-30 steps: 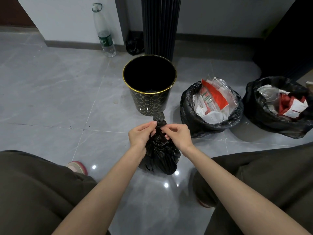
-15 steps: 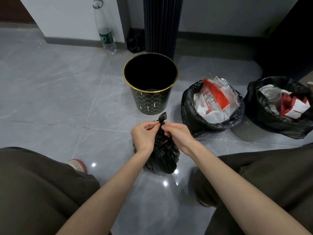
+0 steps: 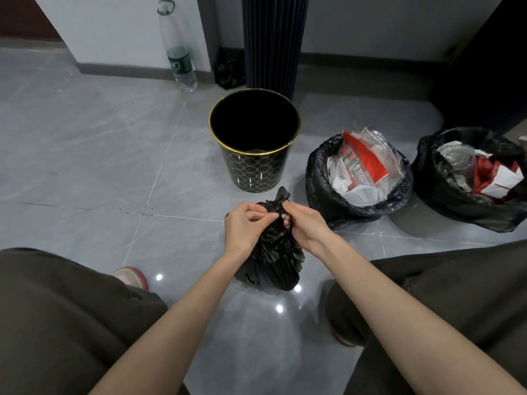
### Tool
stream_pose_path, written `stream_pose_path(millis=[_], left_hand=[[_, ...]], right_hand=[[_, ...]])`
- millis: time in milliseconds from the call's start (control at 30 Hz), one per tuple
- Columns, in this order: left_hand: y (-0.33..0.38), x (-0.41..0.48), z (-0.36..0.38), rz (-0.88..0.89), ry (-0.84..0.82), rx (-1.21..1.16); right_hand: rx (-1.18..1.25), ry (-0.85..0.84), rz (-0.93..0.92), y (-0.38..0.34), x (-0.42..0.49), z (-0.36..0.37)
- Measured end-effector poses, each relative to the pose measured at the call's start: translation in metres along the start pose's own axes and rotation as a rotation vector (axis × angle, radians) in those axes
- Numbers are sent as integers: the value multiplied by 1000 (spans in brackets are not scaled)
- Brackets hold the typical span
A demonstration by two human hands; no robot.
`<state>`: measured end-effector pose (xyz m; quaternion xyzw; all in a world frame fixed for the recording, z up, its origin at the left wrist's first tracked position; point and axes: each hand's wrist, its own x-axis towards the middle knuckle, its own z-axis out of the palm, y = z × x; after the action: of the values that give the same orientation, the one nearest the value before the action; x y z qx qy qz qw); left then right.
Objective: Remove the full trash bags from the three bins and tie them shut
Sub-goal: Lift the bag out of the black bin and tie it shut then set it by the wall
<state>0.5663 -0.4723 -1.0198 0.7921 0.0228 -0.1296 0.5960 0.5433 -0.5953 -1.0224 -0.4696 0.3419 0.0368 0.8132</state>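
A small black trash bag [image 3: 271, 258] sits on the grey floor between my knees. My left hand [image 3: 245, 226] and my right hand [image 3: 305, 223] both pinch its twisted neck, and a short tail of plastic sticks up above my fingers. Just behind it stands a black bin with a gold rim [image 3: 254, 155], with no bag in it. To the right stand two open black bags: the middle bag [image 3: 322, 181] is stuffed with red and white wrappers, the right bag [image 3: 436, 178] with clear plastic and red packaging. Whether bins stand inside those two I cannot tell.
A clear plastic bottle [image 3: 178, 52] leans against the white wall at the back left. A dark ribbed column [image 3: 275, 38] rises behind the bin, with a small black bag [image 3: 229, 71] at its foot. My knees and pink slippers [image 3: 131, 276] frame the bottom.
My fingers have worked around the bag's neck; the tail above them has gone from a thick bunch to a thinner twisted tip. The bag stays in place.
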Motion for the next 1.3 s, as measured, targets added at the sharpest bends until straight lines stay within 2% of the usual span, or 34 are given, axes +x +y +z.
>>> stream_pose_path(millis=[167, 300, 433, 500, 567, 633, 867, 1133, 1300], left_hand=[[-2, 5, -6, 5, -143, 46], [-1, 10, -13, -8, -336, 62], [-1, 16, -19, -110, -383, 230], [-1, 18, -19, -265, -404, 134], [1, 19, -18, -421, -421, -61], [0, 22, -18, -500, -415, -150], [-7, 21, -22, -497, -475, -141], [-15, 21, -21, -478, -368, -214], [-14, 18, -19, -445, -357, -215]], right_hand=[[-88, -96, -43, -2, 2, -4], [-234, -142, -115, -5, 0, -9], [-848, -222, -328, -16, -3, -18], [-1109, -316, -426, -22, -4, -15], [-1319, -362, -543, -23, -4, -10], [-1417, -358, -633, -20, -2, -9], [-1356, -284, -705, -3, 4, -14], [-1268, -256, -633, 4, 3, -15], [-1196, -225, -553, 2, 2, -14]])
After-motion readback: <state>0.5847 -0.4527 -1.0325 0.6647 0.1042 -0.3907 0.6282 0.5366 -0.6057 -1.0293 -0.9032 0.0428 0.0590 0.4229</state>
